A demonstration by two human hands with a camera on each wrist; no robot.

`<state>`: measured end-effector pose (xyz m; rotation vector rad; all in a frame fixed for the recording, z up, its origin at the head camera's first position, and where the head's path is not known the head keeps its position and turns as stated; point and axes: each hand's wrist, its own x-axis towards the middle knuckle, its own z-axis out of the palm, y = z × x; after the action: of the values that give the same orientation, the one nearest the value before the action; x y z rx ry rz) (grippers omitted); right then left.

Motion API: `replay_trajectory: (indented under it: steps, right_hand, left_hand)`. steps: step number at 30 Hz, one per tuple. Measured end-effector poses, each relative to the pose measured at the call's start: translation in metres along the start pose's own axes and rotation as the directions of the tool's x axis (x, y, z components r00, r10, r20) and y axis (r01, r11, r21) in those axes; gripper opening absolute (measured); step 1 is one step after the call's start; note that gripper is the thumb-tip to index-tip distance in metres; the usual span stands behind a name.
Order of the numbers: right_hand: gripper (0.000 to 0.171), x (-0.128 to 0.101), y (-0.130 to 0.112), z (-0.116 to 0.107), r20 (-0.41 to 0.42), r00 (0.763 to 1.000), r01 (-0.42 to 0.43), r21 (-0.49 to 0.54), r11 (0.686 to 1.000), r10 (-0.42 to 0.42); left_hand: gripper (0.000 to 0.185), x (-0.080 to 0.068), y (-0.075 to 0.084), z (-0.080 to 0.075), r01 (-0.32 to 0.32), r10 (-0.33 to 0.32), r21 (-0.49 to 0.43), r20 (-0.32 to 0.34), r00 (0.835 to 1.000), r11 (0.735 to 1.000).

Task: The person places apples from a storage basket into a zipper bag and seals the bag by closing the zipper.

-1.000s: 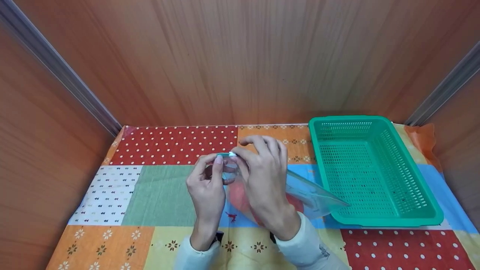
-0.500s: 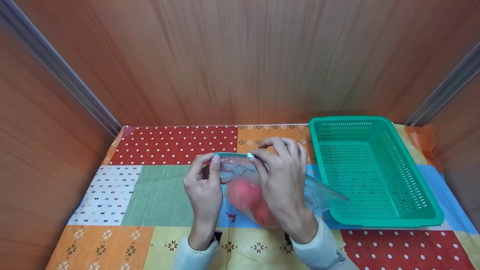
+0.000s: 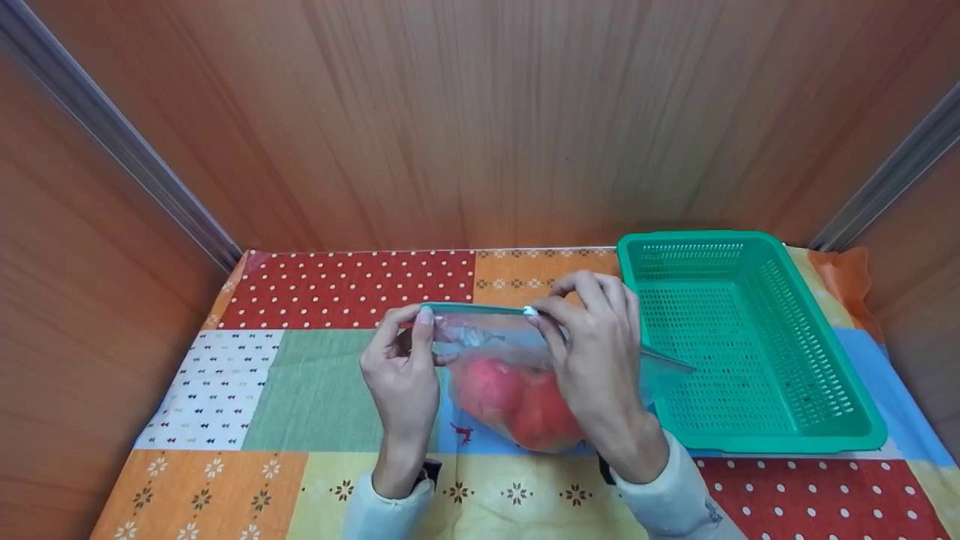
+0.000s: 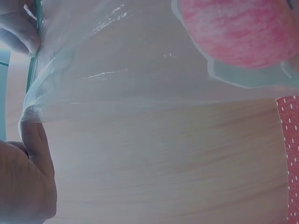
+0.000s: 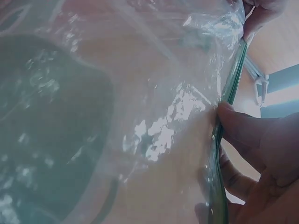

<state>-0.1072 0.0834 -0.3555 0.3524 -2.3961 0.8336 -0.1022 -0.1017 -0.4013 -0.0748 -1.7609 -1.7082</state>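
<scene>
Fingers of your left hand (image 3: pixel 401 371) pinch the near-left end of the bag (image 3: pixel 510 375) strip, held above the middle of the tabletop (image 3: pixel 315 390); your right hand (image 3: pixel 600 360) pinches the white slider (image 3: pixel 530 310). Keep the strip taut and level, and draw the slider steadily toward the basket (image 3: pixel 742 337) at the right edge. Since a second ago, your right hand has slid rightward, exposing the red fruit (image 3: pixel 517 401).

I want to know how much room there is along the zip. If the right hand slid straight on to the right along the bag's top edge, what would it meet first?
Probably the green basket: the right hand pinching the bag sits just beside its near wall, though depth is unclear.
</scene>
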Motion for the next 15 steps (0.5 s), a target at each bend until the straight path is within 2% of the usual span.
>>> replay_trajectory:
  steps: [7, 15]
  right_hand:
    - [0.024, -0.001, 0.010, -0.005, -0.024, 0.999, 0.033, -0.005, 0.999, -0.033]
    - [0.019, -0.005, 0.021, -0.007, -0.055, 0.996, 0.067, 0.001, 0.998, -0.067]
  left_hand:
    - [0.012, 0.002, -0.001, -0.004, -0.013, 0.014, 0.017, -0.012, 1.000, 1.000]
    - [0.012, 0.001, -0.004, -0.007, 0.013, -0.012, 0.018, -0.030, 0.999, 1.000]
